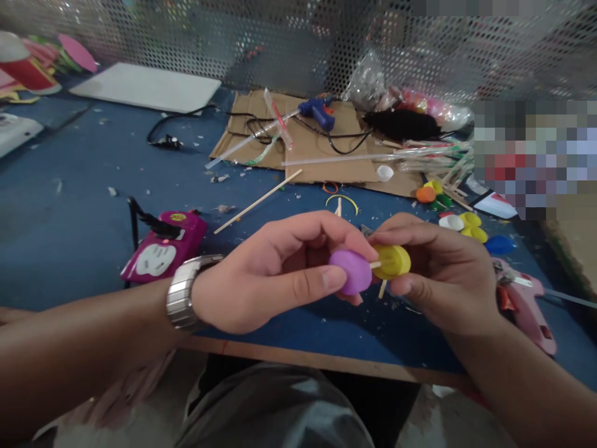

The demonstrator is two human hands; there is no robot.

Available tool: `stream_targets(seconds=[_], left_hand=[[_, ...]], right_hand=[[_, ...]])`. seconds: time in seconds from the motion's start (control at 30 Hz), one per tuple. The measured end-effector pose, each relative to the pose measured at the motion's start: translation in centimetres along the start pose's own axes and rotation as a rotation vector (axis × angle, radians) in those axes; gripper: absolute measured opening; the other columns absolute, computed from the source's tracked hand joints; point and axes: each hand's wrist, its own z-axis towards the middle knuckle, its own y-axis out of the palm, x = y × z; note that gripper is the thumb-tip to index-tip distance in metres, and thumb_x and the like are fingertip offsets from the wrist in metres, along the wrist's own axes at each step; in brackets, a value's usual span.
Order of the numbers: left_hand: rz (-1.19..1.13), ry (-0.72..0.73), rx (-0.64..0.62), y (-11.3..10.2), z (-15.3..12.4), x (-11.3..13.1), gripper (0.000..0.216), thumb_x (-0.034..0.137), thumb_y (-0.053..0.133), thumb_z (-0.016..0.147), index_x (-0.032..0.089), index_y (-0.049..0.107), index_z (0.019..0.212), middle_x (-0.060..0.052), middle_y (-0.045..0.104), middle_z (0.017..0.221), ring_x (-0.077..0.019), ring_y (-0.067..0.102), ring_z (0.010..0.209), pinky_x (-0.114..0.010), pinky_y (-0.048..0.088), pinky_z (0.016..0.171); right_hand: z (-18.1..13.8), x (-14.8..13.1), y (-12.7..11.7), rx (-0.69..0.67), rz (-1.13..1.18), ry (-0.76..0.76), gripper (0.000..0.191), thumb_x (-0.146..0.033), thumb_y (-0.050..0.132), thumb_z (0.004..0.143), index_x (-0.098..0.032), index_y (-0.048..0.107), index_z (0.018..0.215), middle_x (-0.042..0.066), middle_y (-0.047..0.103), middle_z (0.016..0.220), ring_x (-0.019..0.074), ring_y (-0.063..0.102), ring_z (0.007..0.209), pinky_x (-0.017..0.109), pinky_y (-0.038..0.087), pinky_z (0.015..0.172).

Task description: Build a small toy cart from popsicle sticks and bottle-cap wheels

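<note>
My left hand, with a metal watch at the wrist, pinches a purple bottle cap between thumb and fingers. Opposite it, my right hand grips a yellow bottle cap by its edge, inner side partly showing. A short wooden stick bridges the two caps. Below the yellow cap, the end of another wooden stick shows; my fingers hide how it connects. Beyond my hands, a light stick end stands out near a yellow ring.
A pink glue gun lies at right, near loose caps. Cardboard holds a blue glue gun and its cord. At left are a magenta box-like object and a white board. A loose stick lies mid-table.
</note>
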Motion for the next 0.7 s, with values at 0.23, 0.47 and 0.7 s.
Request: stream_targets(seconds=[0.23,0.47,0.7], left_hand=[[-0.053,-0.013,0.033,0.0,0.0,0.0,0.017,0.023,0.066,0.108,0.018,0.076,0.120,-0.008,0.076,0.100,-0.0214,0.078,0.094,-0.035,0.065,0.091],[-0.150,-0.106,0.036,-0.3,0.3,-0.6,0.019,0.020,0.062,0.100,0.017,0.076,0.113,-0.009,0.074,0.101,-0.0259,0.077,0.093,-0.040,0.062,0.090],[-0.074,-0.130,0.072,-0.1,0.4,-1.0,0.017,0.026,0.071,0.094,0.011,0.077,0.099,-0.008,0.071,0.091,-0.0193,0.073,0.076,-0.031,0.062,0.075]], right_hand=[[-0.1,0.0,0.3,-0.009,-0.018,-0.011,0.036,-0.034,0.098,0.082,-0.030,0.088,0.116,0.006,0.076,0.096,0.0191,0.074,0.080,0.032,0.067,0.067],[-0.4,-0.2,0.8,0.042,-0.109,-0.029,0.038,-0.027,0.096,0.085,-0.031,0.086,0.122,0.008,0.078,0.105,0.0220,0.076,0.090,0.034,0.071,0.073],[-0.9,0.0,1.0,0.029,-0.225,-0.068,0.055,-0.012,0.098,0.079,-0.034,0.082,0.128,0.005,0.077,0.114,0.0200,0.076,0.095,0.032,0.072,0.080]])
